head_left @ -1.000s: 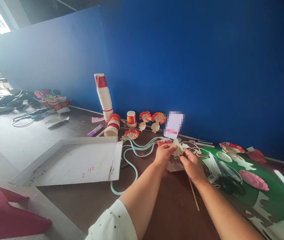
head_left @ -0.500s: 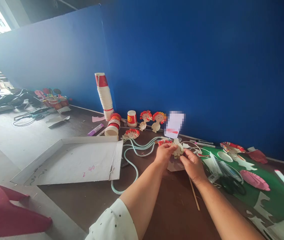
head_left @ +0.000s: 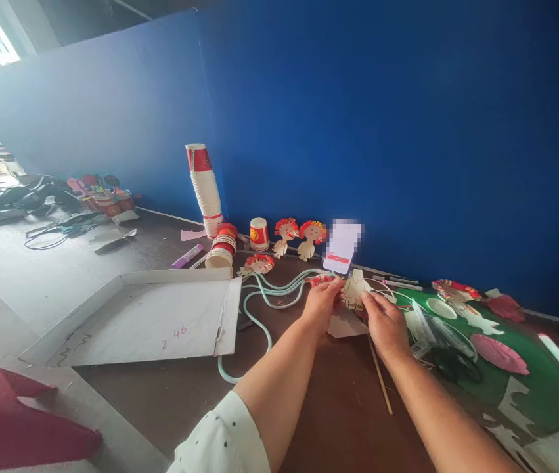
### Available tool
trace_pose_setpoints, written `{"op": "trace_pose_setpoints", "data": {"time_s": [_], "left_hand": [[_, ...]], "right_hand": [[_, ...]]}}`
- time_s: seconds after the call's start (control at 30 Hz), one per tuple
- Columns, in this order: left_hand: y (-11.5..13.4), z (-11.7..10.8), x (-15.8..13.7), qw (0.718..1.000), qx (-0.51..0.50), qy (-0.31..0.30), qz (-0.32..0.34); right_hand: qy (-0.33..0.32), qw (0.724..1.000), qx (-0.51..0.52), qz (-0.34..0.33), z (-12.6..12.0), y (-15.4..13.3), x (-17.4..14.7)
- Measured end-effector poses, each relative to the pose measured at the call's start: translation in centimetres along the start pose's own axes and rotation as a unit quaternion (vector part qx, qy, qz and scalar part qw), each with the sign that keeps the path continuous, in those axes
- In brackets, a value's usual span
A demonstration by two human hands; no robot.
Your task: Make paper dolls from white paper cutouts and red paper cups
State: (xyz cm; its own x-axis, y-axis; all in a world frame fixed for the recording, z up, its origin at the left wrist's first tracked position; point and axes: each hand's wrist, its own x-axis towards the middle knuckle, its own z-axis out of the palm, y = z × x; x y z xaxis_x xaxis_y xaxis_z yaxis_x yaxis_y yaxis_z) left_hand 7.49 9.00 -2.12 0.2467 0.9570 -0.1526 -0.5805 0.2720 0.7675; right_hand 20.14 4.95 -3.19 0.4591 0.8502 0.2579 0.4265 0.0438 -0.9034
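Between my hands is a cream paper cutout (head_left: 355,288) with a jagged, doll-like outline. My right hand (head_left: 387,322) pinches its lower right edge between thumb and fingers. At its left edge, the fingers of my left hand (head_left: 321,303) are closed, partly hiding where they meet the paper. A red fringed paper piece (head_left: 317,281) shows just behind my left hand. Under the cutout lies a pale sheet of paper (head_left: 347,324), and a thin wooden stick (head_left: 381,381) rests below my right hand.
Two red-fringed paper dolls (head_left: 311,238) lean on the blue partition (head_left: 382,131) beside a phone (head_left: 342,246). A stack of paper cups (head_left: 206,194) stands left of them. A white box lid (head_left: 131,322) lies left. Scissors (head_left: 456,364) and paper scraps cover a green mat (head_left: 496,315).
The cutout has shifted slightly right and shows more of its surface. My left fingers have moved left from its middle to its edge, and my right hand has moved a little right.
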Motion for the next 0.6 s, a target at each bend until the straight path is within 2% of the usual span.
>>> {"op": "trace_pose_setpoints", "data": {"time_s": [0.13,0.3,0.4,0.5,0.6], "left_hand": [[0.1,0.1,0.0,1.0,0.002,0.009,-0.025],[0.1,-0.1,-0.4,0.996,0.064,-0.043,-0.044],[0.2,-0.1,-0.5,0.994,0.087,-0.04,-0.058],[0.3,0.0,-0.5,0.994,0.089,-0.024,-0.053],[0.3,0.1,-0.5,0.995,0.09,-0.018,-0.046]], "right_hand": [[0.018,0.999,0.017,0.024,0.1,0.6,0.1],[0.031,0.999,0.019,0.023,-0.1,0.9,0.3],[0.035,0.998,0.033,0.03,0.0,1.2,0.4],[0.021,0.991,0.109,0.072,0.1,1.2,0.6],[0.004,0.972,0.205,0.117,0.2,1.0,0.8]]}}
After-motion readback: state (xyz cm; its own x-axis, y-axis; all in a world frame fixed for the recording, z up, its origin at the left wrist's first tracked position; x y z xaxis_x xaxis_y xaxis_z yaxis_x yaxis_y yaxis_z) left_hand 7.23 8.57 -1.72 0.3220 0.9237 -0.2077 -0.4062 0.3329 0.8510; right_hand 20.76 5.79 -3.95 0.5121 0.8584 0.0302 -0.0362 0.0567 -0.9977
